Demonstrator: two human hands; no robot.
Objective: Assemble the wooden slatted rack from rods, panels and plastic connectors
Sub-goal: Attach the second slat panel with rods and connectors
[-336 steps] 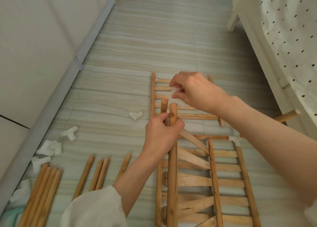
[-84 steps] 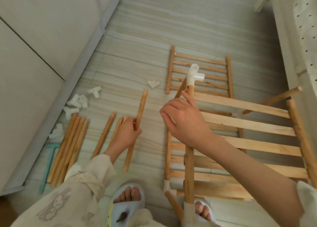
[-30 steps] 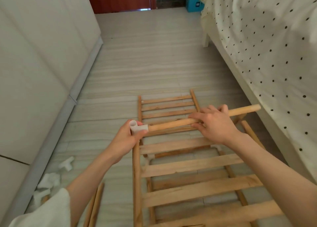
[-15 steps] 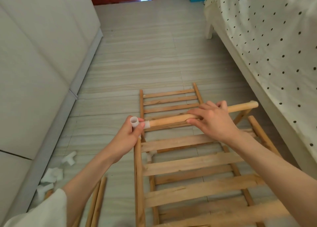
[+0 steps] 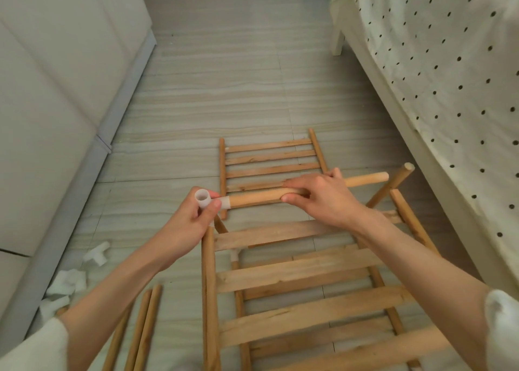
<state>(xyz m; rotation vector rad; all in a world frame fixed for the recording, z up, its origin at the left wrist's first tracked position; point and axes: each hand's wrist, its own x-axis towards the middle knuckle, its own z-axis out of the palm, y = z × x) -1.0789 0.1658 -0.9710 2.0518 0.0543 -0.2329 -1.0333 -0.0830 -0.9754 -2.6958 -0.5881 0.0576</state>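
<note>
Steadying the white plastic connector [image 5: 202, 198] atop the rack's near-left post, the left hand [image 5: 186, 227] pinches it — its grip wrapped round the fitting so the side socket faces right. The right hand [image 5: 323, 198] curls over the wooden rod [image 5: 254, 197], keeping it level, its left end seated in that socket, apparently to form the top rail. Beneath, the slatted rack [image 5: 303, 280] stands partly built; a spare panel [image 5: 269, 160] lies on the floor [image 5: 224, 75] beyond.

single head-worn view, forward and down, close over floor [image 5: 224, 61]
</note>
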